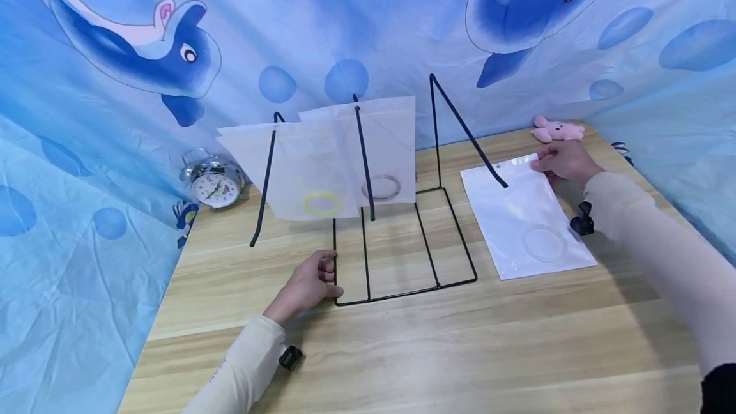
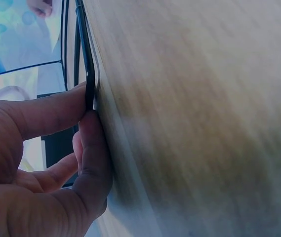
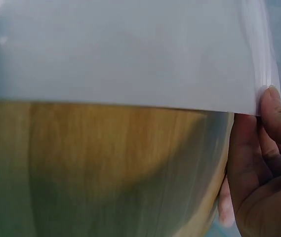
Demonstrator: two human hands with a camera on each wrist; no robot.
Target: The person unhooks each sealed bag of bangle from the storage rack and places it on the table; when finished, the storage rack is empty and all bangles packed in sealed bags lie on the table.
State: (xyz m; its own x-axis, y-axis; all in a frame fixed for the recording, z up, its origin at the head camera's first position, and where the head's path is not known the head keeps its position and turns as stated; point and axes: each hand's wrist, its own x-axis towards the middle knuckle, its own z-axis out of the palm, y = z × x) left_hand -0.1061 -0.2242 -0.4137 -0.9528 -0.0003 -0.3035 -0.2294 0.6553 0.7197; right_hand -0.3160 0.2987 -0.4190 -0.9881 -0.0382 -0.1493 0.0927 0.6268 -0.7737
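A black wire rack (image 1: 439, 286) with three raised arms stands on the wooden table. My left hand (image 1: 305, 286) grips its base rod near the front left corner; in the left wrist view the thumb and fingers pinch the rod (image 2: 88, 64). My right hand (image 1: 566, 161) pinches the upper right corner of a white zip bag (image 1: 506, 229), holding a pale ring, right of the rack. The right wrist view shows the thumb on the bag's edge (image 3: 130, 59). Other white bags hang from the left arm, with a yellow ring (image 1: 322, 213), and the middle arm, with a brownish ring (image 1: 386, 198).
A silver alarm clock (image 1: 215, 181) stands at the back left, beside a small dark blue figure (image 1: 185, 216). At the back right lies a pink plush toy (image 1: 556, 130). A blue dolphin-print curtain (image 1: 368, 18) surrounds the table (image 1: 460, 350). The rack's right arm carries no bag.
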